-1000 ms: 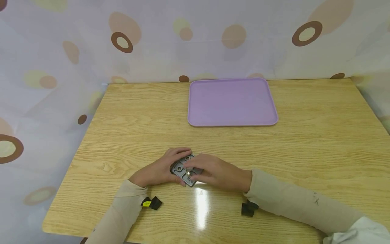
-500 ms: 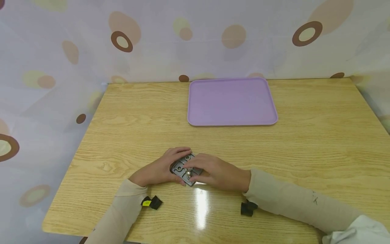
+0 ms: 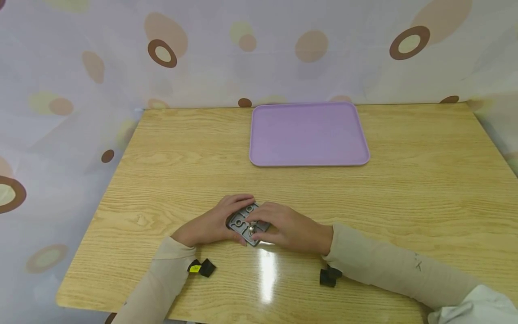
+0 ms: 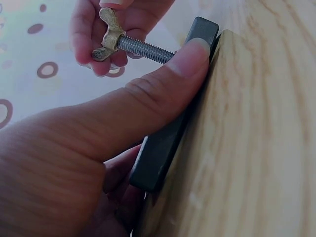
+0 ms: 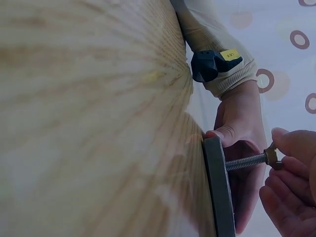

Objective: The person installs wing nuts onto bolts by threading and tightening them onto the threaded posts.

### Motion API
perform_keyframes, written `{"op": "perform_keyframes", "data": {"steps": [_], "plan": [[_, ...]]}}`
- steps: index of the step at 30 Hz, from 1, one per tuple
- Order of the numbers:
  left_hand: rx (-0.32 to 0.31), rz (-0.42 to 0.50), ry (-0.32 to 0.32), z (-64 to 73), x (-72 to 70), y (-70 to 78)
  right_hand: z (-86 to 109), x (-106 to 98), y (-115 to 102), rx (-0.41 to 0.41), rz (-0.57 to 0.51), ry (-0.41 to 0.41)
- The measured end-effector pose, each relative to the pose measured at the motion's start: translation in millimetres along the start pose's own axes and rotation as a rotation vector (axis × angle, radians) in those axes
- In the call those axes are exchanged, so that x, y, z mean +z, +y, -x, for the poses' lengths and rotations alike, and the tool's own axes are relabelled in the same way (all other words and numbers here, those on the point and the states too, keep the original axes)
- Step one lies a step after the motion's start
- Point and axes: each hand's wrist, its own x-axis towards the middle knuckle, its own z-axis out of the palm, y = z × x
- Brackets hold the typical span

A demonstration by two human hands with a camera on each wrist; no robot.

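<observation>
A grey metal plate (image 3: 243, 229) with round holes lies on the table, its edge showing in the left wrist view as a dark bar (image 4: 157, 165). From it a threaded bolt (image 5: 245, 162) stands up, topped by a brass-coloured wing nut (image 4: 112, 37). My left hand (image 3: 212, 225) grips the plate's left side, thumb at the near edge and fingers along the far edge. My right hand (image 3: 293, 229) reaches over from the right, thumb and fingers pinching the wing nut, which sits high on the bolt, well apart from the plate. The right hand covers part of the plate in the head view.
A lilac tray (image 3: 309, 135) lies at the back of the wooden table (image 3: 178, 162), against the patterned curtain (image 3: 283, 27). Black wrist-worn devices (image 3: 207, 268) show beside both cuffs, close over the tabletop.
</observation>
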Motion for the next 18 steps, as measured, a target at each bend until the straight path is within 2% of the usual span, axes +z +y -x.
{"op": "perform_keyframes", "data": {"steps": [18], "plan": [[0.002,-0.002,-0.003,0.1,-0.9,1.9,3.1,-2.9,0.4,0.037,-0.032,0.006]]}}
